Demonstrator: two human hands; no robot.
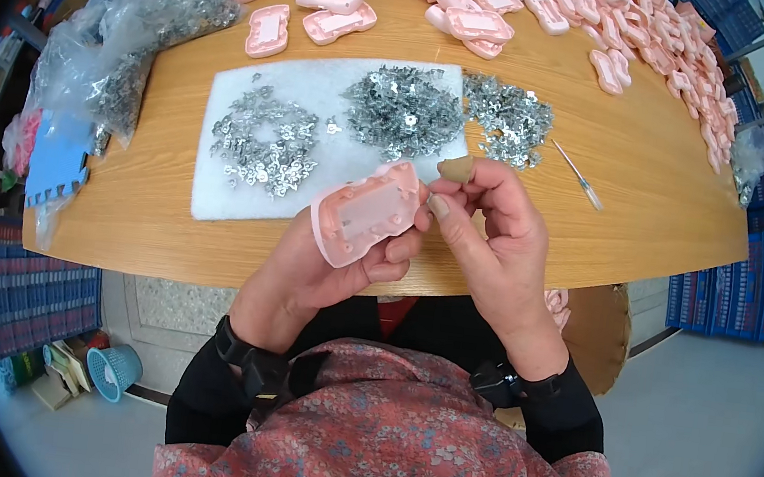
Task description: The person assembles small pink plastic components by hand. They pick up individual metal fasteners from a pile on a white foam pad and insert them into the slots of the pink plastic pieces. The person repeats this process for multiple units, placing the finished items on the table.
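Note:
My left hand [340,271] is wrapped round a pale pink plastic shell [367,216], its hollow inside with small posts turned up toward me. At the shell's right end my right hand [499,242] pinches with thumb and fingers. Whatever sits in that pinch is too small to make out. A tan cover [456,169] caps one fingertip of the right hand. Just beyond both hands, a white foam sheet [326,72] carries a loose heap of small metal clips [265,145] on its left and a denser heap of metal pieces [403,109] on its right.
More metal pieces [509,116] lie on the wooden table [648,222] right of the foam. Beside them rests a thin screwdriver-like tool [579,176]. Pink shells [649,43] are piled along the far and right edges. Clear plastic bags [112,48] of metal parts stand at left.

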